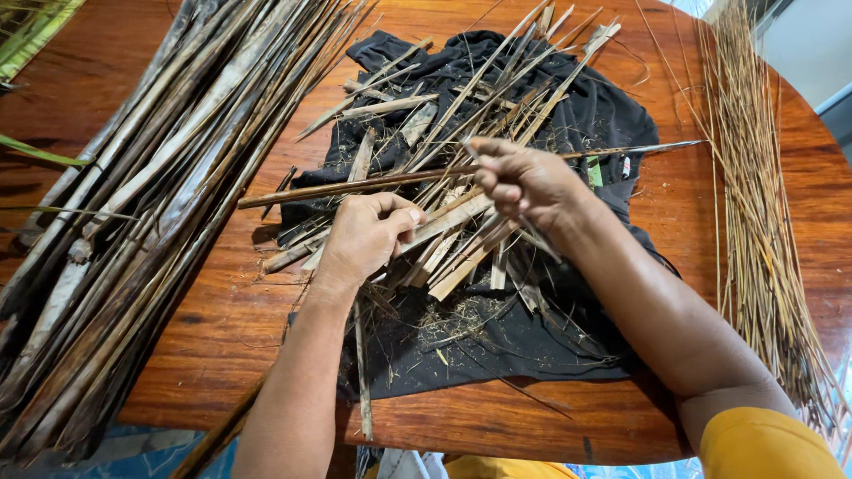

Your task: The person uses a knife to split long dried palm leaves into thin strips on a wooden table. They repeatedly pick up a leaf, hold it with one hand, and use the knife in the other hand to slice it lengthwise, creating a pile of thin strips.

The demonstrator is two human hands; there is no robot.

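A black cloth (586, 115) lies on a round wooden table (240, 310), covered with a loose pile of dried leaf strips (461, 106). My left hand (364, 238) rests on the pile near the cloth's left side, fingers curled around a pale strip (448, 222). My right hand (524, 182) is just to the right and slightly higher. It is closed on a long thin brown strip (337, 188) that runs from the cloth's left edge across to the right. A thin dark piece sticks out below this hand; I cannot tell what it is.
A thick bundle of long dried leaves (151, 195) lies diagonally along the table's left side. A sheaf of thin straw-coloured midribs (754, 204) lies along the right edge. Leaf scraps litter the cloth. A green leaf (35, 151) shows at far left.
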